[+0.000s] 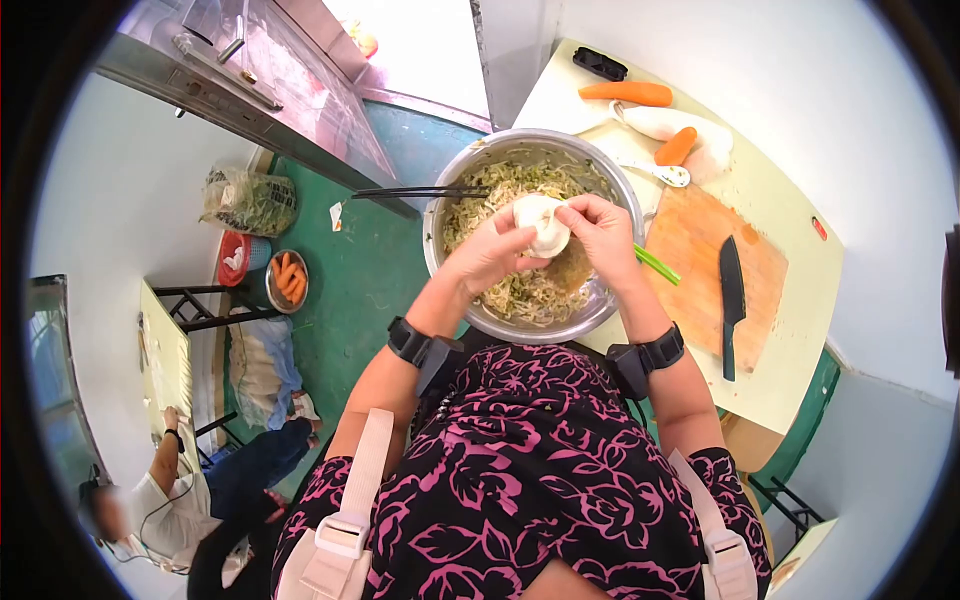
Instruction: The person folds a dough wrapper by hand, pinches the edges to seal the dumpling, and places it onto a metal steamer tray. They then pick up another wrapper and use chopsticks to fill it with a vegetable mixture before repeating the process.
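A round white dough bun is held between my two hands above a large metal bowl. My left hand cups it from the left, the thumb resting over its face. At its right edge, my right hand pinches the dough with thumb and fingers. Shredded vegetable filling fills much of the bowl. Dark chopsticks lie across the bowl's left rim. A bright green handle sticks out at the right rim, its other end hidden behind my right hand and wrist.
On the pale table to the right are a cutting board with a black knife, carrots, a white radish and a white spoon. Carrots in a basin stand on the floor at left. Another person sits lower left.
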